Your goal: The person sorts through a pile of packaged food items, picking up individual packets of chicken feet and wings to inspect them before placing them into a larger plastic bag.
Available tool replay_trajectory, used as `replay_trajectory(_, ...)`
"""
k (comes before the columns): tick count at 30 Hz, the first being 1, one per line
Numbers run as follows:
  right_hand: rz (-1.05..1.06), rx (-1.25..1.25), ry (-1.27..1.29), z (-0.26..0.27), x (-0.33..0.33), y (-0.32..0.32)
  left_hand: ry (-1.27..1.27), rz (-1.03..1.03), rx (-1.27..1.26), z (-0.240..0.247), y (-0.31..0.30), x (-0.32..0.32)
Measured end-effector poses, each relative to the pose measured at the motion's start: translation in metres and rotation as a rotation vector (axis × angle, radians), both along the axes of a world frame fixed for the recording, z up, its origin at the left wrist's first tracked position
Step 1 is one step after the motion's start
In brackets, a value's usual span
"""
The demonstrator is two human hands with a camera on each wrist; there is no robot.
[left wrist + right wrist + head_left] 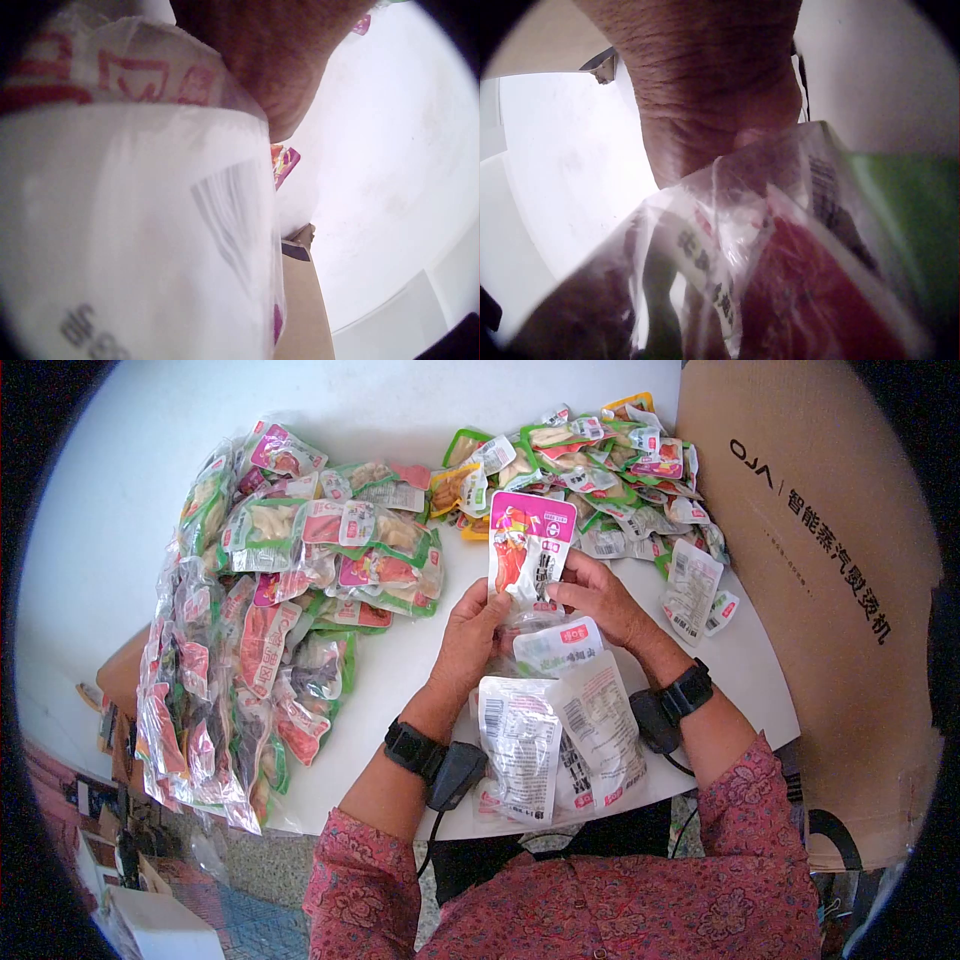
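In the head view, a magenta-and-white snack packet stands upright between both hands, over the top of a clear plastic bag filled with similar packets. My left hand holds the packet's lower left corner, thumb on its front. On the other side my right hand pinches its lower right edge; the remaining fingers are hidden behind. Close to the left wrist camera, a white packet with a barcode shows through the bag below the left hand. Clear plastic lies just below the right hand.
Many filled clear bags are heaped on the left of the white table. A pile of loose packets lies at the back right, with a white packet nearer. A large cardboard box stands along the right edge.
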State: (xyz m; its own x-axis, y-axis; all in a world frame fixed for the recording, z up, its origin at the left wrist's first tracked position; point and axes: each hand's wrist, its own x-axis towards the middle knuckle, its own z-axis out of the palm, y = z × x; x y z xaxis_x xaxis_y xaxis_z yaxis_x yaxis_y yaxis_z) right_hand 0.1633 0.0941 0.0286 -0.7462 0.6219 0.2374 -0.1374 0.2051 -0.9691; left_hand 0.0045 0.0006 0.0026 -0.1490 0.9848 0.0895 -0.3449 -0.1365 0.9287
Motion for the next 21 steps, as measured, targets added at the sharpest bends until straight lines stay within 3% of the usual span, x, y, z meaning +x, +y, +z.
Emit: replay_trajectory(21, 0.014, -0.025, 0.014, -0.002, -0.001, 0.001, -0.016, 0.014, -0.008, 0.005, -0.002, 0.003)
